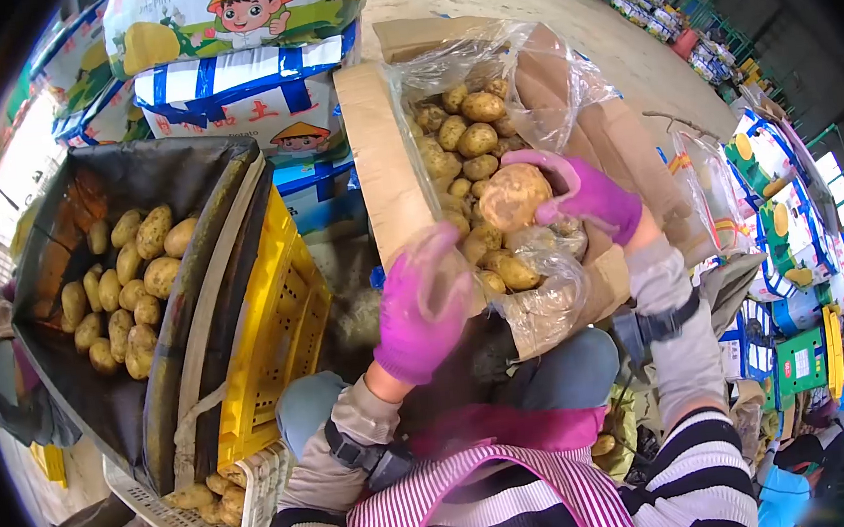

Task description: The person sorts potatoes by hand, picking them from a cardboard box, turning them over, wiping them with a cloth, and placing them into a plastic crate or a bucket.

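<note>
Two gloved hands are at work — my right hand (584,192) grips a large potato (514,196) over the plastic-lined cardboard box (385,166) of potatoes resting on my lap. My left hand (420,306) hovers blurred at the box's near edge; I cannot tell whether it grasps anything. To my left, a dark-lined yellow crate (281,316) holds more potatoes.

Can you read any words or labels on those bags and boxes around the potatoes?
"...ng Pin Potato": on the top printed sack, beside a cartoon child in a straw hat; the first letters are cut off.
Blue Chinese characters on the white sack below: too blurred to read.
Printed boxes at the right: print too small to read.
Cardboard box of potatoes: no text visible.
</note>
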`<state>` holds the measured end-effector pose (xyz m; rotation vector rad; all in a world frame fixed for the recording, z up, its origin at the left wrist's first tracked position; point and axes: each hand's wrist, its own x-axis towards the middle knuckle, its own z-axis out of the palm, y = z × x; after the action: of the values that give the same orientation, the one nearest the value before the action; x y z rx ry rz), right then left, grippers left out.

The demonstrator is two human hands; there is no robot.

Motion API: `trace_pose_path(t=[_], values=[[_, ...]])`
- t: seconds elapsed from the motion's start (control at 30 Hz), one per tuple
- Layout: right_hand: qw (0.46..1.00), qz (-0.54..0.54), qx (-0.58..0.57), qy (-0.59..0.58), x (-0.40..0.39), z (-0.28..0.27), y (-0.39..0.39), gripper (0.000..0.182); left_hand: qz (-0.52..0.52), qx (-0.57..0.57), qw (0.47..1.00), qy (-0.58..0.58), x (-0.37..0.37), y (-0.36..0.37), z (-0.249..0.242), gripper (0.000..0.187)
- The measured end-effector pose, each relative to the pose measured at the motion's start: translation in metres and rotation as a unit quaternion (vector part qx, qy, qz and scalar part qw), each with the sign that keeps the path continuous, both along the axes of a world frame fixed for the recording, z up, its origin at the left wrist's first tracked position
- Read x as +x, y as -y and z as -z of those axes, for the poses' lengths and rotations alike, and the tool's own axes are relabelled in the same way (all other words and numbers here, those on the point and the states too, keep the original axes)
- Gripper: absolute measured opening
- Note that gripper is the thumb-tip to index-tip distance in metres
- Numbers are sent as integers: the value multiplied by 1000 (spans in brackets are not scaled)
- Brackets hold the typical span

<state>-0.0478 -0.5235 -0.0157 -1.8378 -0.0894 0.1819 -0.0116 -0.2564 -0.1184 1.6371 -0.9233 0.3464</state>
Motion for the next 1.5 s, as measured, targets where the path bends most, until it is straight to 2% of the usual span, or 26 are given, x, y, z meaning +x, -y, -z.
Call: trace_pose_path(t=[0.03, 0.07, 0.13, 0.17, 0.23, 0.27, 0.3, 0.33, 0.4, 0.5, 0.6, 0.7, 0.77, 0.83, 0.9, 0.97, 1.03, 1.07, 1.13, 1.17, 1.2, 1.23, 1.27, 1.33, 1.4, 1.5], values=[[999, 4, 1, 37, -14, -2, -13, 73, 38, -7, 997, -72, 0, 2, 12, 49], [997, 7, 2, 74, -26, -2, -27, 73, 115, -21, 969, -218, -5, 1, -3, 51], [992, 19, -6, 126, -43, 4, -48, 73, 248, -45, 832, -494, -13, -2, -32, 55], [989, 28, -17, 143, -49, 8, -58, 73, 299, -15, 779, -551, -10, -1, -35, 64], [983, 32, -6, 180, -54, 20, -69, 76, 292, -83, 779, -549, -21, 1, -37, 63], [983, 47, 57, 168, -58, 24, -74, 78, 290, -116, 778, -544, -25, 2, -38, 63], [979, 63, 118, 154, -63, 27, -81, 79, 299, -133, 792, -516, -26, 0, -35, 66], [971, 77, 177, 138, -67, 29, -86, 80, 279, -133, 835, -455, -29, 0, -32, 69], [975, 94, 122, 163, -68, 42, -89, 84, 237, -130, 906, -326, -36, 2, -25, 76], [969, 113, 125, 178, -71, 45, -97, 84, 269, -150, 891, -334, -44, -3, -25, 77], [962, 112, 65, 241, -74, 46, -95, 87, 252, -120, 912, -300, -48, -6, -33, 71], [947, 126, 141, 261, -80, 53, -102, 93, 200, -19, 948, -248, -37, -10, -24, 68], [943, 141, 104, 281, -83, 56, -104, 96, 208, 48, 943, -254, -33, -7, -16, 66], [937, 155, 83, 301, -84, 58, -109, 96, 258, 30, 882, -393, -30, -6, -17, 63], [928, 170, 82, 321, -84, 60, -118, 93, 326, -72, 699, -633, -33, -9, -44, 60], [940, 152, 38, 303, -83, 61, -115, 88, 281, -106, 813, -499, -45, -11, -42, 61], [938, 159, -34, 306, -86, 61, -110, 78, 247, -90, 882, -392, -49, -8, -32, 60], [939, 157, -15, 307, -85, 64, -112, 75, 274, -147, 813, -492, -51, -9, -32, 58], [932, 127, -57, 336, -88, 66, -112, 77, 342, -142, 780, -505, -39, -5, -14, 59], [935, 129, -29, 329, -95, 58, -111, 75, 396, -199, 719, -536, -38, -6, -15, 59], [920, 154, 24, 359, -96, 65, -105, 70, 445, -249, 648, -565, -38, -7, -16, 59], [910, 200, -25, 362, -119, 53, -87, 67, 370, -287, 670, -576, -45, -2, -21, 61], [899, 239, -73, 360, -145, 37, -67, 64, 393, -278, 649, -590, -38, -8, -12, 66], [864, 326, -24, 382, -196, 39, -23, 52, 454, -304, 530, -648, -26, -12, -5, 72], [850, 421, -42, 314, -267, 38, 9, 44, 461, -330, 481, -669, -33, -8, -8, 68], [837, 509, -23, 199, -363, 84, 39, 38, 428, -330, 472, -696, -29, -11, -5, 70]])
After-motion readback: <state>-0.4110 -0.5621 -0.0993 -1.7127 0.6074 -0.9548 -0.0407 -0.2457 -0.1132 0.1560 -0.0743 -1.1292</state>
